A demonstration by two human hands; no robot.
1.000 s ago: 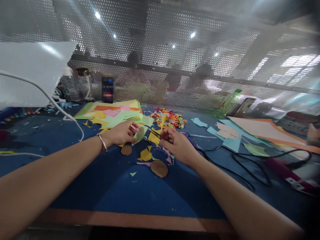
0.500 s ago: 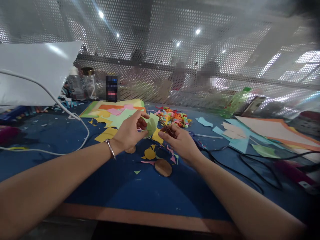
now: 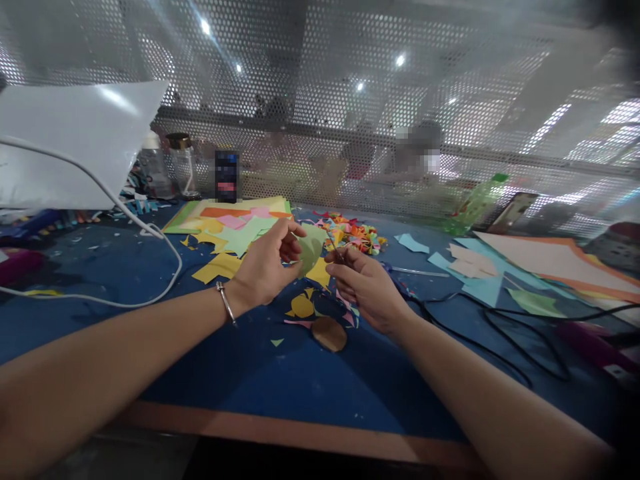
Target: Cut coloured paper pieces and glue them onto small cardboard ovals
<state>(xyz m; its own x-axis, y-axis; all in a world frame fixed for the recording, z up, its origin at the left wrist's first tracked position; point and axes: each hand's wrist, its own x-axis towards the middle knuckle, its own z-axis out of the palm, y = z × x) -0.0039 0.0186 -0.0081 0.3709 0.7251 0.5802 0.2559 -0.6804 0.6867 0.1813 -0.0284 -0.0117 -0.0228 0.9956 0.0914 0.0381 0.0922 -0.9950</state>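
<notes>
My left hand is raised above the blue table and pinches a pale green piece of paper between thumb and fingers. A metal bangle sits on that wrist. My right hand is closed around small scissors, whose thin dark blades point up toward the green paper's right edge. Below the hands lie yellow and pink paper scraps and a brown round disc.
A stack of coloured paper sheets lies behind the hands, with a heap of bright paper bits to its right. Light blue and orange sheets cover the right side. Black cables and a white cable cross the table. A perforated metal screen stands behind.
Both hands rose from the table; my left hand lifted the green paper and turned it upright, and my right hand brought the scissors up to its edge.
</notes>
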